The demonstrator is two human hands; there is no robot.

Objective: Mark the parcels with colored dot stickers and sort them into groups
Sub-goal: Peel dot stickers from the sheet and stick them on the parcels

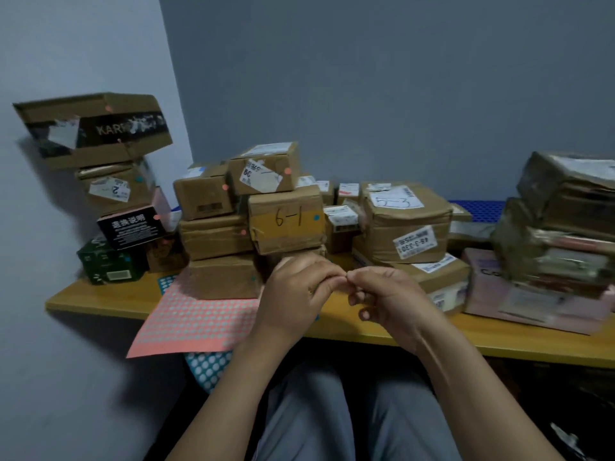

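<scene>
Nearest the camera, above the lap in grey trousers, the left hand (294,296) and right hand (389,302) meet fingertip to fingertip. Each grip is curled and pressed together at that one spot; whether a dot is pinched between them is too small to tell. At 9 o'clock from the hands the pink sticker sheet (199,316) lies half over the counter (100,300) edge, with many dots already gone. A blue sticker sheet (207,365) hangs below it at 7 o'clock. I judge the job roughly half done. At 12 o'clock the "6-1" box (286,221) carries a blue dot, and the cartons stacked around it show pink dots. The leaning pile at 10 o'clock, topped by the long carton (93,128), also shows pink and teal dots. From 1 to 3 o'clock the "5-3" parcel (404,221), the pink parcel (532,297) and the blurred taped bundles (562,227) show no dot from here, so they likely remain. Colours also sit mixed within piles, so grouping looks unfinished. The counter is yellow wood, crowded edge to edge, and a blue slatted piece (476,207) shows behind the parcels. A plain blue-grey wall (366,78) closes the corner.
</scene>
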